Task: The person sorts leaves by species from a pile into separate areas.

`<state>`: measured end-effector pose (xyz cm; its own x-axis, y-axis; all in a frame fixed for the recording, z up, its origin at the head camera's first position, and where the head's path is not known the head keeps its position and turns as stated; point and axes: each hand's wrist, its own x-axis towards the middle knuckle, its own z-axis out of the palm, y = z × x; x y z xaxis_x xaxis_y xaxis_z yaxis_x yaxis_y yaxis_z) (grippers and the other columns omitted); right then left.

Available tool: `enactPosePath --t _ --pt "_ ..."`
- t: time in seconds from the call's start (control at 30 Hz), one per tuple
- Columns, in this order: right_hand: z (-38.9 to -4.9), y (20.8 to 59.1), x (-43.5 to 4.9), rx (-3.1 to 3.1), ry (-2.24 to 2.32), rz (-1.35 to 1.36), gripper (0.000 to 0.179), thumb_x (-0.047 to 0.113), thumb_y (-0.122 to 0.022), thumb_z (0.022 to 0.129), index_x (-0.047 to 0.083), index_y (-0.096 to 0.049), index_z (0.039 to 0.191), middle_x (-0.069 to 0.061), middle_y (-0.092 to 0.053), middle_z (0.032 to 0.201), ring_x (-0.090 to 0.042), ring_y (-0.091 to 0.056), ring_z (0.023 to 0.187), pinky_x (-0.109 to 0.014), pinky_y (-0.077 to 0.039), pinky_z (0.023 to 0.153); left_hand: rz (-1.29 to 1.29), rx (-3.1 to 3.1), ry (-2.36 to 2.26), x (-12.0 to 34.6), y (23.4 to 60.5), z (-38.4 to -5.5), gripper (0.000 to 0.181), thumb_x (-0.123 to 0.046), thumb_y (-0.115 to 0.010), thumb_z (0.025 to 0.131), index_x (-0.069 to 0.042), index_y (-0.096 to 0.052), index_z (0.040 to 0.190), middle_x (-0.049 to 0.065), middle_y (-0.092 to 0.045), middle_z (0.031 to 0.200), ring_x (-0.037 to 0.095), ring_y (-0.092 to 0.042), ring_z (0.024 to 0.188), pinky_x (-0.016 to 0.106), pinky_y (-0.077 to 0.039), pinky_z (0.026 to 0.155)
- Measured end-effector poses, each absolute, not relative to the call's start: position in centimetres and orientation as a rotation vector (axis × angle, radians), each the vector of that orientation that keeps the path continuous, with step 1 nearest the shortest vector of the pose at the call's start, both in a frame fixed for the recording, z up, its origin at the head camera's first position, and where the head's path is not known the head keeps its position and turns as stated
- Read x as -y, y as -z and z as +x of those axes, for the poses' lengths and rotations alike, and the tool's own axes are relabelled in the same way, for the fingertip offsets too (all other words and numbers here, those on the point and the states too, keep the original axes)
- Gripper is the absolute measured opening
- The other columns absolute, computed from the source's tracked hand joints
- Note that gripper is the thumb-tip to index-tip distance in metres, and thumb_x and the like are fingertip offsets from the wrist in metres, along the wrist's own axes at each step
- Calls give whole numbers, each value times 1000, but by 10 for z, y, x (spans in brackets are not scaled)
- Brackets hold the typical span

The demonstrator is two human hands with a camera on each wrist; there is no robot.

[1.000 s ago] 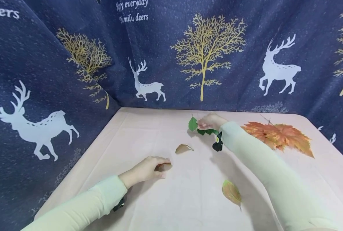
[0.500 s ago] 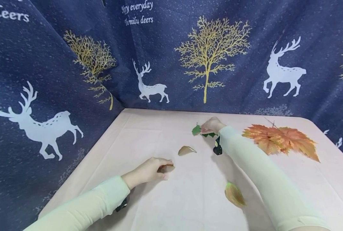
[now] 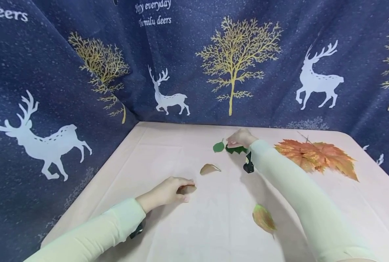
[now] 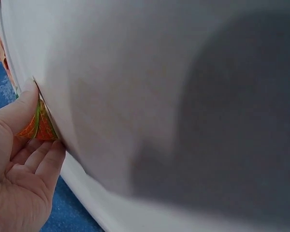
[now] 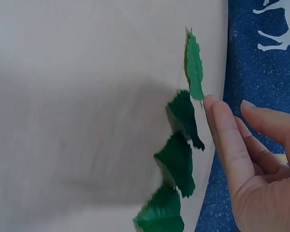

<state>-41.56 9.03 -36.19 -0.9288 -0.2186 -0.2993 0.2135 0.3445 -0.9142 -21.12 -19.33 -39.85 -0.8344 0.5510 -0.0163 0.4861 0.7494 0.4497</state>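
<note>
In the left wrist view, the thumb and fingers of my left hand [image 4: 26,159] pinch an orange-red leaf with green veins [image 4: 40,123] low over the table. My right hand [image 5: 251,154] is at the far side, thumb apart from the extended fingers and nothing between them. Its fingertips are right by the stem end of a bright green leaf [image 5: 195,67]. A row of several dark green toothed leaves [image 5: 176,166] runs alongside the hand, partly hidden by it in the head view. A curled brown leaf [image 3: 209,169] lies between the two hands.
A green-edged brownish leaf [image 3: 263,217] lies at the near right, beside the right arm's shadow. Large orange maple leaves [image 3: 317,154] overlap at the back right. The pale pink table [image 3: 161,149] meets a dark blue curtain [image 3: 188,40] printed with deer and trees.
The bright green leaf, raised at my right fingertips a second ago, now lies flatter on the table, and the fingers have come off it. My left hand keeps its pinch on the orange-red leaf.
</note>
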Motion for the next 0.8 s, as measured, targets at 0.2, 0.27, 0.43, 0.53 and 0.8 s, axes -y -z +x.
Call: enactPosePath --t 0.2,0.27,0.43,0.53,0.8 --pt "-406 352 -98 -2238 1614 -32 37 -5 -54 93 -18 -51 127 -33 -52 132 -32 -70 100 -42 -51 99 814 -2807 -671 194 400 -214 54 -17 -78 82 -5 -59 131 9 -58 137 24 -61 117 38 -51 100" --pt "-405 349 -101 -2241 1601 -39 37 -3 -54 94 -18 -51 128 -33 -50 134 -33 -68 104 -42 -51 100 817 -2807 -662 194 400 -215 55 -17 -78 81 -5 -60 131 10 -59 136 24 -61 115 38 -52 98" --pt "-402 346 -107 -2261 1552 -60 36 0 -55 95 -17 -52 126 -32 -62 119 -31 -70 100 -41 -52 97 808 -2791 -656 191 397 -214 55 -15 -78 81 -3 -59 132 11 -60 135 24 -61 116 40 -50 100" --pt "-399 346 -113 -2275 1494 -101 36 3 -56 95 -16 -53 126 -31 -58 125 -28 -71 95 -41 -53 97 800 -2787 -661 190 397 -213 57 -15 -77 82 -3 -57 133 12 -63 130 24 -61 114 40 -51 99" --pt "-388 343 -128 -2250 1451 -161 39 6 -57 96 -15 -52 128 -31 -55 130 -26 -70 98 -43 -49 102 779 -2787 -678 192 396 -214 60 -17 -78 81 -4 -55 135 10 -66 121 20 -61 106 40 -52 94"
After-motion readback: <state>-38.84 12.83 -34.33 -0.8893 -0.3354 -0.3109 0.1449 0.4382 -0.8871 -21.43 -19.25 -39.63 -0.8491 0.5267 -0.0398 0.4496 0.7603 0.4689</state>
